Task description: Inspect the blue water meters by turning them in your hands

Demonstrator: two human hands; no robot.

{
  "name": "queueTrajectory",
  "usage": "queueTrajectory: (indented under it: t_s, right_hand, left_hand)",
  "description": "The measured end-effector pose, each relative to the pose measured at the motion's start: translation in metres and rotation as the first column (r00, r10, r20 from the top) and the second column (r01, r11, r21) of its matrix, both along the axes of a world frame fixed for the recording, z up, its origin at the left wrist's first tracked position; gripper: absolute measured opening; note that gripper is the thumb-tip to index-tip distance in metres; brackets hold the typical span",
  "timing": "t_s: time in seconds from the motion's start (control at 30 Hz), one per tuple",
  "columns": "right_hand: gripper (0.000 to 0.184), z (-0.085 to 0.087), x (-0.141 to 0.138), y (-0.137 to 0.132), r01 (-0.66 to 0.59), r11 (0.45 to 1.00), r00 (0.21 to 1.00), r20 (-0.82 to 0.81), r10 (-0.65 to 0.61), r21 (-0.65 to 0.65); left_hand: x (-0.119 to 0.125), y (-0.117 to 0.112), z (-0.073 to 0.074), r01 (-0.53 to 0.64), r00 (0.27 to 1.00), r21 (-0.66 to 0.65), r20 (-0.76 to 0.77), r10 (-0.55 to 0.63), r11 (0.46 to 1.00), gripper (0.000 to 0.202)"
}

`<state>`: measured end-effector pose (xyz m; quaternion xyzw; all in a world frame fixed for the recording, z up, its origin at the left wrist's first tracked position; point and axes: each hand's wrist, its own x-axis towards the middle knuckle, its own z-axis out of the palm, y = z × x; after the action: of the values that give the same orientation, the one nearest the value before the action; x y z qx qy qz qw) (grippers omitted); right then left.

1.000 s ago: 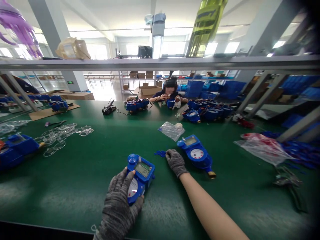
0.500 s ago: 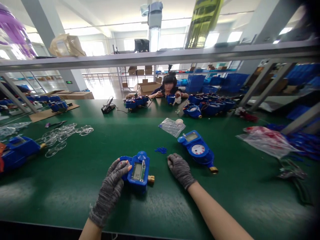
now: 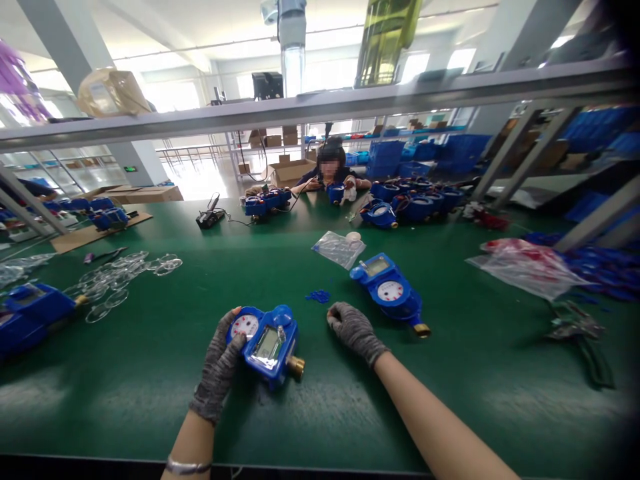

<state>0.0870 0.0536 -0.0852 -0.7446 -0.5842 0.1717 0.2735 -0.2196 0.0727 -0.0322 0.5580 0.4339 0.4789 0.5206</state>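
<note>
My left hand (image 3: 218,373), in a grey fingerless glove, grips the round-dial end of a blue water meter (image 3: 281,353). The meter is tilted, its display facing up and its brass fitting pointing right. In a matching glove, my right hand (image 3: 356,332) rests on the table with its fingers curled together; anything inside them is hidden. Just beyond its fingertips lies a small heap of blue pieces (image 3: 319,295). A second blue water meter (image 3: 407,303), with a white dial and brass end, lies to the right of that hand.
Clear rings (image 3: 117,273) and another blue meter (image 3: 35,310) lie left. A plastic bag (image 3: 340,249) is ahead; pliers (image 3: 580,333) and a bag of red pieces (image 3: 525,267) lie right. A co-worker (image 3: 330,167) sits opposite, beneath an overhead shelf (image 3: 320,103).
My left hand has shifted its grip to the dial's edge, uncovering more of the white dial, and the meter has turned slightly. My right hand stays by the blue pieces. The view has shifted slightly.
</note>
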Motion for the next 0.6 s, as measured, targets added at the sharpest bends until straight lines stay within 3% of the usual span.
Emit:
queueTrajectory:
  t_s: [0.1,0.2,0.4,0.6]
  right_hand:
    - [0.012,0.013,-0.025,-0.009,-0.144,0.983,0.961,-0.221,0.166,0.114]
    - [0.01,0.029,-0.051,-0.018,-0.231,0.946,0.912,-0.289,0.291,0.227]
    - [0.009,0.046,-0.061,-0.016,-0.313,0.927,0.904,-0.233,0.357,0.205]
    - [0.009,0.054,-0.052,-0.008,-0.481,0.856,0.862,-0.077,0.501,0.189]
  left_hand:
    - [-0.002,0.006,0.009,0.116,0.991,-0.045,0.068,-0.113,0.992,0.056]
    - [0.0,0.01,0.012,0.138,0.987,-0.053,0.088,-0.133,0.989,0.054]
    - [0.003,0.011,0.01,0.168,0.977,-0.043,0.14,-0.16,0.985,0.047]
    - [0.001,0.016,0.005,0.174,0.971,-0.034,0.171,-0.166,0.984,0.039]
